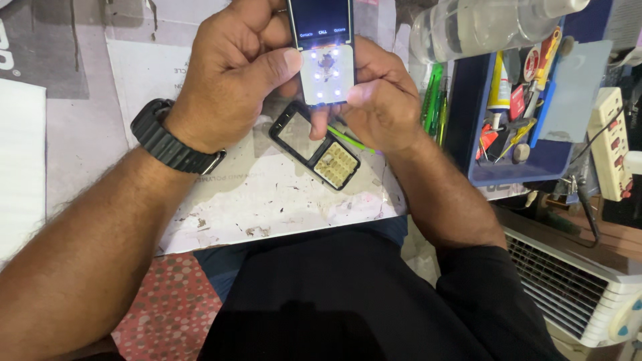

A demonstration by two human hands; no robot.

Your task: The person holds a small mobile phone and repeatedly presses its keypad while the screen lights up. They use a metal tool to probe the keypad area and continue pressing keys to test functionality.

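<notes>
Both hands pinch one opened phone (324,57): the left hand (234,73) thumbs its left edge, the right hand (381,100) grips its lower right. Below them lies one black front cover (314,145). Right of the right hand sit one blue tray (535,167) and one clear bottle (481,27).

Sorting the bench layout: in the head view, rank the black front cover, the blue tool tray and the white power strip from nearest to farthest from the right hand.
1. Black front cover: on the mat, just under the right hand.
2. Blue tool tray: further right.
3. White power strip: far right edge.
</notes>
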